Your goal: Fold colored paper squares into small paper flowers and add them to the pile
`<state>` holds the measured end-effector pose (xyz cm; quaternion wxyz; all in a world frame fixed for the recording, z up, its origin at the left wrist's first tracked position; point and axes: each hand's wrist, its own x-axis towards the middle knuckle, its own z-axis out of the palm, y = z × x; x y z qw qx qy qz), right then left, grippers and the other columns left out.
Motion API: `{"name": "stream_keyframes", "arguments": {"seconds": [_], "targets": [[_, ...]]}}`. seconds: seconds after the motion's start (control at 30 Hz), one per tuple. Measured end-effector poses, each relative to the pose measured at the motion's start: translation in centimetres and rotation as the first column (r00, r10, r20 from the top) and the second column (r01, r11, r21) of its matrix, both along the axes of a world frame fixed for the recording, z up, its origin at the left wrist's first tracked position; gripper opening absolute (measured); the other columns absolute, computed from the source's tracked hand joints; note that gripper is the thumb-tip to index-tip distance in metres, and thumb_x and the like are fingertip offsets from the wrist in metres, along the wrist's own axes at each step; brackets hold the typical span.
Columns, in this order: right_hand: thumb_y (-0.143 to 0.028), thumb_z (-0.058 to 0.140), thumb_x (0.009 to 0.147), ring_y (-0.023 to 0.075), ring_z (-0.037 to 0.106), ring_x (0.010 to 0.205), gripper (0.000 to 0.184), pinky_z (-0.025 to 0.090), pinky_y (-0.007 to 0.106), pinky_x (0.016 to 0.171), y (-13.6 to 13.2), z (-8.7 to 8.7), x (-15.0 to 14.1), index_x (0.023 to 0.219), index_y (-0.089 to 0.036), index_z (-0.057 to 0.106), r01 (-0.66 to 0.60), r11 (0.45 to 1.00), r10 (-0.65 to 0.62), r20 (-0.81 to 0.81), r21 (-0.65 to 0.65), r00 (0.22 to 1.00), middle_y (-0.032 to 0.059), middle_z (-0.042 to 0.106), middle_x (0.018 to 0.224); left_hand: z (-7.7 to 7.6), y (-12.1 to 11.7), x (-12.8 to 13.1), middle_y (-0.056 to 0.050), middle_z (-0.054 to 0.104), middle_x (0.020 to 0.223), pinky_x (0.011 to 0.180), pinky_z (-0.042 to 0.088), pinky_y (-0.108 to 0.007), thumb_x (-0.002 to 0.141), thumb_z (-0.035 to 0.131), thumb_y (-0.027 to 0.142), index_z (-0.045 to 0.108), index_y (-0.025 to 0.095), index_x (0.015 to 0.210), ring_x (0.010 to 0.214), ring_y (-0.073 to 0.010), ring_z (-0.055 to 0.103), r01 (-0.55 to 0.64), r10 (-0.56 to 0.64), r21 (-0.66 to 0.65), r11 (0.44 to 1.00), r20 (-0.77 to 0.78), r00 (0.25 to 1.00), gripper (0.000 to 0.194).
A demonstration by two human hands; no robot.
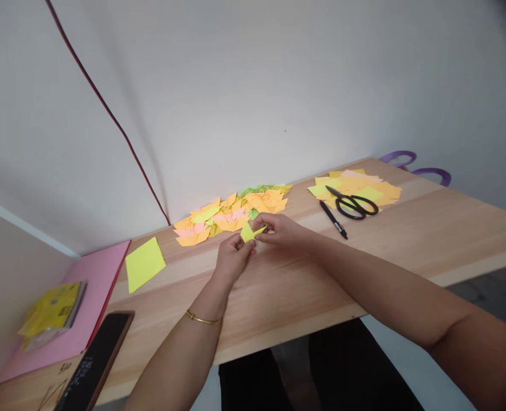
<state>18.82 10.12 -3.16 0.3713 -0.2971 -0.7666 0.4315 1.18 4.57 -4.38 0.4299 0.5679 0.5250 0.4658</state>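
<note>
Between both hands, above the wooden table (pixel 287 285), is a small piece of folded yellow paper (pixel 247 233) with pointed ends. My left hand (pixel 232 257) pinches its lower left part between thumb and fingers. At its right side, my right hand (pixel 278 229) grips a narrow point of the same paper, fingers closed. Just behind the hands lies a row of folded paper flowers (pixel 229 218) in orange, pink, yellow and green, along the wall. Some of those flowers are partly hidden by my right hand.
Black-handled scissors (pixel 355 206) rest on loose coloured paper pieces (pixel 385 191) at right, beside a black pen (pixel 333 219). Leftward are yellow square sheets (pixel 145 265), a pink sheet (pixel 102 268), a yellow packet (pixel 56 308) and a phone (pixel 96 359). A dark red cable (pixel 107 108) runs down the wall.
</note>
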Motion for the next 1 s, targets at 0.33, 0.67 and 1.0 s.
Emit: {"name": "stream_keyframes", "arguments": {"seconds": [0.33,0.67,1.0], "targets": [[-0.021,0.055,0.071,0.0100,0.051,0.064,0.011,0.038,0.021,0.057,-0.9,0.9,0.2,0.078,-0.017,0.063,-0.079,0.996,0.075,0.093,0.041,0.993,-0.0008,0.062,0.075,0.4,-0.1,0.0,0.000,0.060,0.064,0.057,0.039,-0.023,0.071,0.062,0.032,0.064,0.016,0.081,0.059,-0.0126,0.052,0.026,-0.022,0.041,0.999,-0.097,0.995,0.019],[-0.014,0.047,0.060,0.0080,0.041,0.058,0.008,0.030,0.019,0.052,-0.4,1.2,1.0,0.065,-0.016,0.053,-0.039,0.998,0.028,0.183,0.058,0.983,-0.0038,0.050,0.063,1.5,-0.4,0.0,0.004,0.047,0.058,0.053,0.030,-0.022,0.072,0.055,0.028,0.059,0.015,0.070,0.055,-0.0103,0.040,0.028,0.011,0.097,0.995,-0.385,0.923,0.013],[-0.024,0.049,0.067,0.0099,0.045,0.059,0.011,0.035,0.023,0.056,0.8,3.0,2.9,0.071,-0.016,0.056,0.237,0.972,-0.236,0.050,-0.004,0.970,-0.0001,0.054,0.068,1.0,0.2,-1.0,0.003,0.050,0.055,0.052,0.031,-0.022,0.064,0.062,0.031,0.060,0.016,0.066,0.054,-0.0110,0.043,-0.136,0.143,0.051,0.989,-0.160,0.977,0.015]]}}
